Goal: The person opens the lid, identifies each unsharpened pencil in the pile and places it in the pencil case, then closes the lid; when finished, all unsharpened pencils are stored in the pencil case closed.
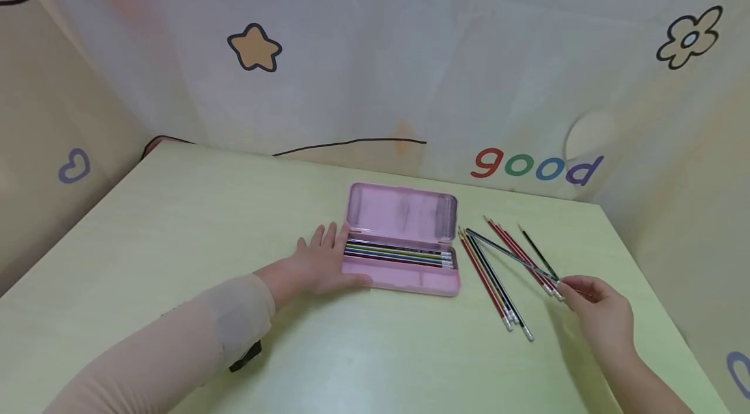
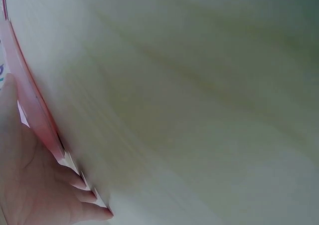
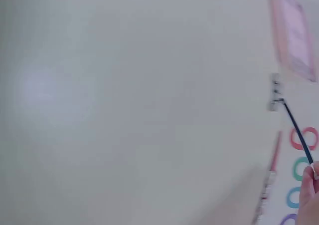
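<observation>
A pink pencil case (image 1: 383,276) lies with its lid raised on the table, and several pencils (image 1: 398,254) lie side by side inside it. My left hand (image 1: 321,265) rests at the case's left end, fingers spread and fairly straight, thumb along the front edge. In the left wrist view the left hand (image 2: 35,185) touches the pink case side (image 2: 35,103). To the right, my right hand (image 1: 606,313) pinches a dark pencil (image 1: 498,246) near its end; it slants over other pencils toward the case. The right wrist view shows the same dark pencil (image 3: 298,130) in the fingertips.
Right of the case lie a group of red and dark pencils (image 1: 489,280) and several red pencils (image 1: 515,248). A short-looking dark green pencil (image 1: 536,248) lies beyond them. A printed cloth (image 1: 375,62) hangs behind the table (image 1: 375,349).
</observation>
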`<action>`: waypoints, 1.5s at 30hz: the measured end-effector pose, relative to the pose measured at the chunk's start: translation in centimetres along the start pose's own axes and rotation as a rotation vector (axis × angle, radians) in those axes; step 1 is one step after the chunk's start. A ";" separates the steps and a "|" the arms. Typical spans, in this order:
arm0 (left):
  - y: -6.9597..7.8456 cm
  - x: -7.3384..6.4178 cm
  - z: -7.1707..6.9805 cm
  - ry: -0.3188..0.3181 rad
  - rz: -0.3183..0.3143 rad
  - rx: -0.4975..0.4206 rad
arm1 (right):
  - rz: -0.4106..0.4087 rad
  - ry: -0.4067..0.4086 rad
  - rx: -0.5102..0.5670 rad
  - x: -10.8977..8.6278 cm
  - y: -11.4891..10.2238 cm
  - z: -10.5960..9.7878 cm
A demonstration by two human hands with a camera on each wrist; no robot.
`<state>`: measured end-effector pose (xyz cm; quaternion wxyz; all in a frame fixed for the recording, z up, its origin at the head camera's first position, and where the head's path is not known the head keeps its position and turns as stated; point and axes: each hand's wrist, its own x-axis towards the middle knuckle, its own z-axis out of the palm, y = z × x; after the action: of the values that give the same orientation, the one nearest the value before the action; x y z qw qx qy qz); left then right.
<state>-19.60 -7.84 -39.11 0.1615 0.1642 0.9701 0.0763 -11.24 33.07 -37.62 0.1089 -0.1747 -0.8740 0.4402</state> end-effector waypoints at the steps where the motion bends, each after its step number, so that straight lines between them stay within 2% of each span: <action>1: 0.1 0.0 0.0 -0.001 0.001 0.000 | -0.001 0.032 0.029 0.1 -0.3 -0.2; 3: 0.2 0.0 -0.1 -0.003 0.004 -0.002 | 0.015 0.081 0.111 0.3 -0.8 -0.6; 6: 0.3 0.0 -0.1 -0.004 0.009 -0.012 | 0.036 0.101 0.284 0.6 -1.5 -0.8; 10: 0.2 0.0 -0.1 -0.001 0.002 -0.011 | 0.039 0.028 0.440 0.6 -2.2 -0.2; 14: 0.1 0.0 -0.2 -0.006 0.003 0.003 | 0.034 -0.071 0.458 0.4 -2.5 0.8; 18: 0.2 -0.1 -0.4 -0.014 0.011 0.002 | 0.032 -0.156 0.449 0.3 -2.8 1.6; 23: 0.2 0.0 -0.3 -0.019 0.010 0.003 | -0.012 -0.215 0.349 0.6 -3.6 2.5; 29: 0.1 0.0 -0.3 -0.015 0.011 0.002 | -0.074 -0.255 0.292 1.0 -4.4 4.2; 36: -0.1 0.1 0.0 -0.015 0.015 0.001 | -0.046 -0.317 0.190 1.3 -5.1 6.2; 45: -0.1 0.2 -0.1 -0.023 0.018 -0.010 | -0.068 -0.336 0.122 1.5 -6.2 9.1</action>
<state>-19.83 -7.86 -39.05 0.1729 0.1729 0.9663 0.0807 -17.08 23.61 -37.89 -0.0136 -0.0622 -0.8570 0.5114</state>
